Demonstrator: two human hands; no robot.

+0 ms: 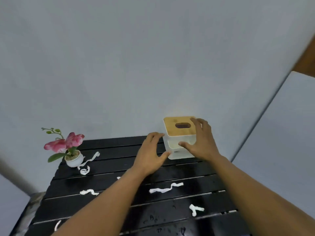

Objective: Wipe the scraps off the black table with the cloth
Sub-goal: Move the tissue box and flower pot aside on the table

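Note:
The black slatted table (110, 146) carries several white paper scraps: a long strip (166, 188) in the middle, a crossed piece (196, 209) at the front right, one (89, 192) on the left, and curled ones (84, 170) by the flower pot. No cloth is in view. A white tissue box with a wooden lid (179, 126) stands at the table's back right. My right hand (200, 142) grips it, thumb on the front face and fingers over the right side. My left hand (150, 153) rests spread against the box's left side, thumb at its lower corner.
A small white pot with pink artificial flowers (74, 160) stands at the table's back left corner. Water droplets (153, 218) lie on the front slats. A grey wall rises right behind the table, and a pale surface (281, 150) lies to the right.

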